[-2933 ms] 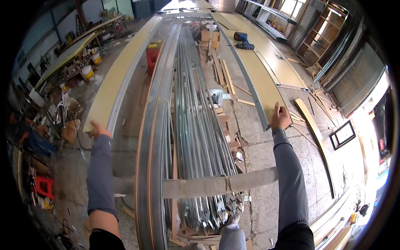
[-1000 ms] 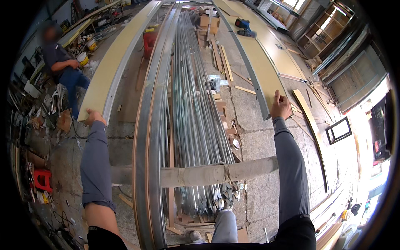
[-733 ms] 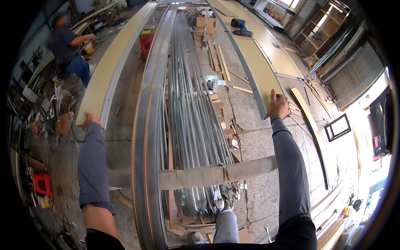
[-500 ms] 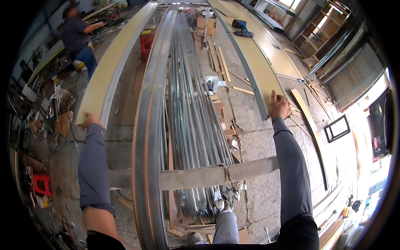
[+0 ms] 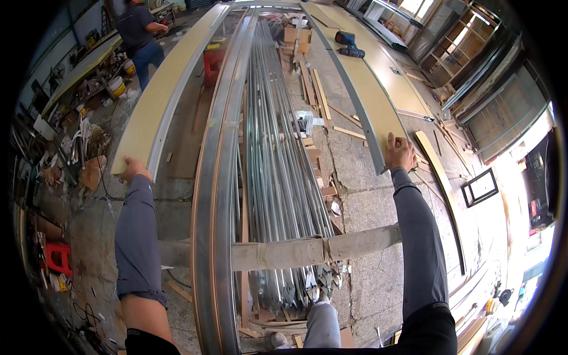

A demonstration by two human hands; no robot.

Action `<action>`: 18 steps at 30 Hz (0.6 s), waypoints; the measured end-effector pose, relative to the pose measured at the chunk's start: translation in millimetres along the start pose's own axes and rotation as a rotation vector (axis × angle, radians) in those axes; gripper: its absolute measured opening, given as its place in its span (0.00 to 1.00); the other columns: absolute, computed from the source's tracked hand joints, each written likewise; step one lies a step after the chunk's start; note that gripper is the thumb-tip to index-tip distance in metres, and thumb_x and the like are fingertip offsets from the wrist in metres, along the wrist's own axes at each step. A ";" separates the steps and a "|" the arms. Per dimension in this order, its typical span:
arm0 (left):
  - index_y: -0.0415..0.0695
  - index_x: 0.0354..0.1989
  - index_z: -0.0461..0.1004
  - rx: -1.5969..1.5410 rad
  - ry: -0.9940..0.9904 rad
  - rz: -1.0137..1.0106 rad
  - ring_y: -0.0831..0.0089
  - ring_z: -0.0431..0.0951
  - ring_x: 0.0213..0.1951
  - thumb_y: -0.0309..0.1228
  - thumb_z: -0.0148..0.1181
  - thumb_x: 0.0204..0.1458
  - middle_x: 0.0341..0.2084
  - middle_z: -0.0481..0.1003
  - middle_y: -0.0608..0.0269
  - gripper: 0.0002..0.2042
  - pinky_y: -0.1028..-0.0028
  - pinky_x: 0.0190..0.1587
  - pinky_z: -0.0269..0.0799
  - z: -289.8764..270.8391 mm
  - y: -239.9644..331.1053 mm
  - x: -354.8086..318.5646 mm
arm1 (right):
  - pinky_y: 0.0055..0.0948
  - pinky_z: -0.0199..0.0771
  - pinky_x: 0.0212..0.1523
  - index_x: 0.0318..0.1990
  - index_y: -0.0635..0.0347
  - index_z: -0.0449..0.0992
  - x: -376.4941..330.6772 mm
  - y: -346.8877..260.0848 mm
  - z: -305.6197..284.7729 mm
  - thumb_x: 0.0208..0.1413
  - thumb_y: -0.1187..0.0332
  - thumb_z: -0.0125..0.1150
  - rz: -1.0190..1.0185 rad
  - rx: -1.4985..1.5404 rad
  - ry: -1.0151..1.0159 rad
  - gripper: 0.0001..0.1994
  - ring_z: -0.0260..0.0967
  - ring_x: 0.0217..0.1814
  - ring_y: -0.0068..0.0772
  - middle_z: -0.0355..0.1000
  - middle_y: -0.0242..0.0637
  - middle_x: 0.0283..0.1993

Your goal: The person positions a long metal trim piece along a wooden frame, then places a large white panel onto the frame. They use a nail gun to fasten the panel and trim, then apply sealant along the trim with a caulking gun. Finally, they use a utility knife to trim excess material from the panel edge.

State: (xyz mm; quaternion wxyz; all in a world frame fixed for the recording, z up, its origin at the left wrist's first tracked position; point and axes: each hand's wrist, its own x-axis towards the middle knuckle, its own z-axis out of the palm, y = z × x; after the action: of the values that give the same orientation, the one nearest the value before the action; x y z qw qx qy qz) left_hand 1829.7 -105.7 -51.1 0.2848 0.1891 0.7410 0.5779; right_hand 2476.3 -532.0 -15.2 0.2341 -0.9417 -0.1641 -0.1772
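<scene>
I look down from a raised spot over a workshop floor. My left hand (image 5: 134, 170) grips the near end of a long pale yellow panel (image 5: 160, 89) with a grey metal edge, on the left. My right hand (image 5: 400, 151) grips the near end of a matching long panel (image 5: 361, 77) on the right. Both arms are stretched out wide in dark long sleeves. Between the panels runs a long metal track (image 5: 216, 177) and a bundle of metal profiles (image 5: 278, 154). A wrapped crossbeam (image 5: 296, 253) lies across below me.
A person in dark clothes (image 5: 139, 35) stands by a cluttered workbench (image 5: 89, 62) at the far left. A blue cordless drill (image 5: 348, 44) lies on the right panel. Wood offcuts (image 5: 322, 106) litter the concrete floor. A red box (image 5: 213, 59) and a red stool (image 5: 56, 260) stand on the left.
The person at the far left has walked farther along the workbench, away from me. My hands keep their hold on the two panel ends, and the view has shifted slightly.
</scene>
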 end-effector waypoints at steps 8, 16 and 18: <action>0.29 0.60 0.55 0.058 0.013 -0.018 0.40 0.78 0.55 0.54 0.58 0.62 0.58 0.71 0.32 0.37 0.52 0.56 0.80 1.0 5.0 -4.5 | 0.46 0.50 0.73 0.51 0.49 0.82 2.5 2.3 1.1 0.63 0.37 0.53 -0.015 -0.030 -0.021 0.28 0.63 0.72 0.38 0.73 0.31 0.64; 0.28 0.61 0.53 0.072 0.020 -0.031 0.40 0.79 0.54 0.53 0.56 0.63 0.57 0.71 0.30 0.38 0.51 0.54 0.81 1.0 7.1 -8.8 | 0.46 0.50 0.73 0.54 0.50 0.81 2.9 2.4 1.1 0.63 0.37 0.52 -0.018 -0.042 -0.040 0.29 0.62 0.72 0.38 0.72 0.32 0.66; 0.28 0.61 0.53 0.072 0.018 -0.038 0.41 0.79 0.54 0.53 0.56 0.63 0.57 0.71 0.30 0.37 0.52 0.54 0.81 -0.1 10.1 -16.4 | 0.46 0.49 0.74 0.55 0.50 0.81 3.2 4.6 1.1 0.63 0.37 0.52 -0.017 -0.041 -0.039 0.29 0.62 0.73 0.38 0.72 0.32 0.66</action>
State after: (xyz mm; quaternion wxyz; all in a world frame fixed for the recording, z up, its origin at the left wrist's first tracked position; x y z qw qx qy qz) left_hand 1841.8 -113.1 -37.9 0.2821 0.1798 0.7673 0.5471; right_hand 2481.2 -534.6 -16.6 0.2100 -0.9482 -0.1730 -0.1643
